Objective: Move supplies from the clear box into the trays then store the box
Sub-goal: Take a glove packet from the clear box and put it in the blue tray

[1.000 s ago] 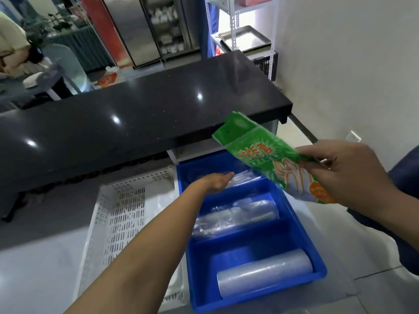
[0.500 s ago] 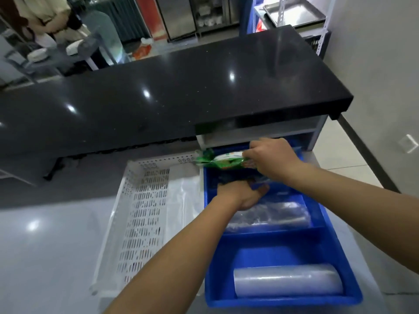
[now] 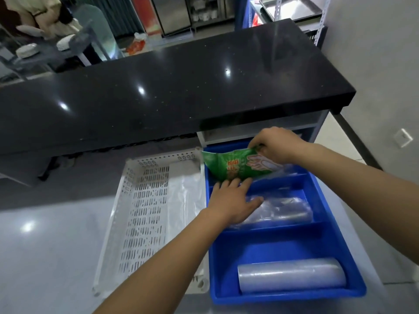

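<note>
A blue divided tray (image 3: 335, 266) sits in front of me on the grey counter. My right hand (image 3: 277, 143) is shut on the far edge of a green glove packet (image 3: 233, 166), which lies tilted over the tray's far compartment. My left hand (image 3: 231, 200) rests flat on the near edge of the packet, fingers spread, over the divider. Clear plastic bags (image 3: 283, 210) fill the middle compartment. A clear film roll (image 3: 292, 276) lies in the near compartment. A white perforated tray (image 3: 136, 211) stands to the left with a clear bag (image 3: 186, 196) inside. No clear box is in view.
A black glossy countertop (image 3: 181, 82) overhangs the far end of both trays. A white wall with an outlet (image 3: 402, 137) is at the right. A metal shelf with a steel pan (image 3: 292, 6) stands at the back right. A person (image 3: 43, 17) stands far left.
My right hand has brought the green packet down from mid-air into the blue tray's far compartment. My left hand has shifted to press against the packet's near edge.
</note>
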